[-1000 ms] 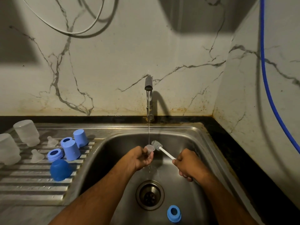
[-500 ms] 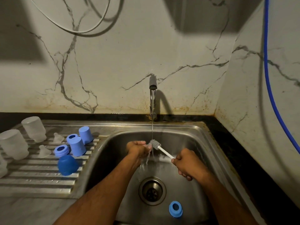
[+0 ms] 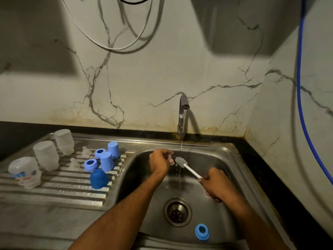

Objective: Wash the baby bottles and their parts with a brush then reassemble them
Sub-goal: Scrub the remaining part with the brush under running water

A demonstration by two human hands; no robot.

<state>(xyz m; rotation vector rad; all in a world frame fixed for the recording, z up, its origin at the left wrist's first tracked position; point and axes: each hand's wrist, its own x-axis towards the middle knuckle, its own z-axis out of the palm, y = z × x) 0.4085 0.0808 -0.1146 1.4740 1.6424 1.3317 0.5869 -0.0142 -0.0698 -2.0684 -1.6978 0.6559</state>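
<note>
Under the tap (image 3: pixel 183 105), just beside its thin stream, what appears to be a clear teat (image 3: pixel 171 161) is pinched in the left hand (image 3: pixel 159 162) while the brush (image 3: pixel 182 162), gripped by the right hand (image 3: pixel 215 184), is best worked gently inside it.

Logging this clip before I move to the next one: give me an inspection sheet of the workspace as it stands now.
Surface: steel sink, water running from the tap; ribbed drainboard to its left.
Job's things: three clear bottles upside down, two clear teats, two blue rings, two light blue caps and one dark blue cap on the drainboard; one blue ring in the basin.
Clutter: nothing seen.
Hands: left hand holds a small clear part, mostly hidden; right hand grips the brush.
Cables: white cable, blue hose.
Surroundings: stained marble wall.
</note>
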